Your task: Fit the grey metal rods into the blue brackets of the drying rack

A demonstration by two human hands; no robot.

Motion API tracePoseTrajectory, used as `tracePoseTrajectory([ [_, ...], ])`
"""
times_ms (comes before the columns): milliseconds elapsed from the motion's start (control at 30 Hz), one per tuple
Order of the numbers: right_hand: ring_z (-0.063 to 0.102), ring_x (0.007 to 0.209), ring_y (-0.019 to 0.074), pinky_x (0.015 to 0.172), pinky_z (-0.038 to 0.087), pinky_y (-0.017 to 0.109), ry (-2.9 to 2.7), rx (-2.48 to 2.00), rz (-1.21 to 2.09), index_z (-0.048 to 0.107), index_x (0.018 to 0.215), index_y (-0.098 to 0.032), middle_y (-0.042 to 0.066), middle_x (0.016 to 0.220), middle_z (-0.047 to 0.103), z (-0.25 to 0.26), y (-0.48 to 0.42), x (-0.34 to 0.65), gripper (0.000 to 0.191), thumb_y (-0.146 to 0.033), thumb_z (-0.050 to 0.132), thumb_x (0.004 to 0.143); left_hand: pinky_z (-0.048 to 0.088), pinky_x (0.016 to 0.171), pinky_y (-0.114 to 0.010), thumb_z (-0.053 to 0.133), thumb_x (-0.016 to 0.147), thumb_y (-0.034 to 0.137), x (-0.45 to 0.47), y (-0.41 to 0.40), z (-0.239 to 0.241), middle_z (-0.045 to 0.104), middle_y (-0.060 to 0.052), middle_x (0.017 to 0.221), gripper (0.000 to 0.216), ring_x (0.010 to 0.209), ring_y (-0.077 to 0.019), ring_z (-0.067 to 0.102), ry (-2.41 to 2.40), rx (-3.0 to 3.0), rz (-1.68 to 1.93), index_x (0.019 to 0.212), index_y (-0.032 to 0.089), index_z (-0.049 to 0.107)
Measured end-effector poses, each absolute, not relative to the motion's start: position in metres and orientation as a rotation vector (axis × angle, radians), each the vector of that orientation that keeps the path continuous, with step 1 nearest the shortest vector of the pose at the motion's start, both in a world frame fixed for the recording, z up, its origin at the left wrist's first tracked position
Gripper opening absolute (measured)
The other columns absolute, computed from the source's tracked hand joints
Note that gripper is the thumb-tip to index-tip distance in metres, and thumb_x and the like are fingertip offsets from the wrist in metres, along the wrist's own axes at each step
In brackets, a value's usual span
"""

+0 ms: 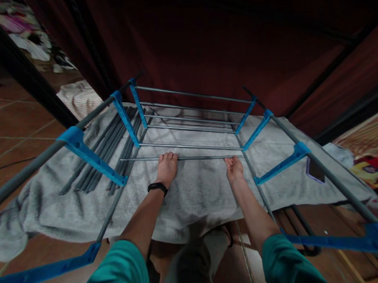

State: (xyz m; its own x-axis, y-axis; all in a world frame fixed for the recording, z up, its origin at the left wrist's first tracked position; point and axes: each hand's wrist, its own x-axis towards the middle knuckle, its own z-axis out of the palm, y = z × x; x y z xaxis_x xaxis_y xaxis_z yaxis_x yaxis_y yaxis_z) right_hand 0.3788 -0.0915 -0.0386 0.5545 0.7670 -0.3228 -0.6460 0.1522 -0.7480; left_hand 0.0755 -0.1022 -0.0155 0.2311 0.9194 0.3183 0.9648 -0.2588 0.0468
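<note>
A thin grey metal rod (202,157) lies crosswise inside a drying-rack frame of grey tubes and blue plastic brackets (89,156). My left hand (166,167), with a black band on its wrist, grips the rod near its left part, fingers curled over it. My right hand (234,168) is closed on the same rod near its right end, close to a blue bracket (254,134). Further grey rods (191,129) span the frame beyond my hands. Both of my sleeves are teal.
A grey towel (194,199) covers the surface under the frame. A bundle of loose grey rods (108,149) lies on it at the left. A phone (315,170) rests on the towel at the right. Dark red curtain behind; tiled floor on the left.
</note>
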Motion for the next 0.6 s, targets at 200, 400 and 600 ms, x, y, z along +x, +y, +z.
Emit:
tracePoseTrajectory([
  [200,0.062,0.056,0.0061,0.071,0.060,0.019,-0.243,-1.007,1.017,0.049,0.073,-0.023,-0.010,0.057,0.056,-0.0403,-0.0895,0.3788,0.020,-0.027,0.066,0.084,0.035,0.091,-0.042,0.036,0.091,0.011,0.0762,-0.1030,-0.0139,0.063,-0.016,0.105,0.034,0.103,-0.0289,0.054,-1.824,-2.319,-0.431,0.106,0.015,0.066],
  [400,0.062,0.055,0.0060,0.069,0.060,0.018,-0.215,-1.007,1.020,0.047,0.072,-0.023,-0.010,0.055,0.054,-0.0366,-0.0897,0.3764,0.022,-0.026,0.065,0.084,0.036,0.091,-0.041,0.035,0.091,0.010,0.0757,-0.1029,-0.0131,0.064,-0.016,0.105,0.034,0.102,-0.0280,0.055,-1.788,-2.309,-0.419,0.107,0.013,0.065],
  [600,0.061,0.053,0.0062,0.067,0.060,0.018,-0.177,-1.001,1.014,0.047,0.071,-0.023,-0.011,0.054,0.054,-0.0318,-0.0916,0.3724,0.022,-0.024,0.065,0.083,0.037,0.092,-0.041,0.036,0.090,0.009,0.0733,-0.1035,-0.0117,0.065,-0.015,0.105,0.035,0.101,-0.0280,0.056,-1.773,-2.302,-0.398,0.109,0.013,0.065],
])
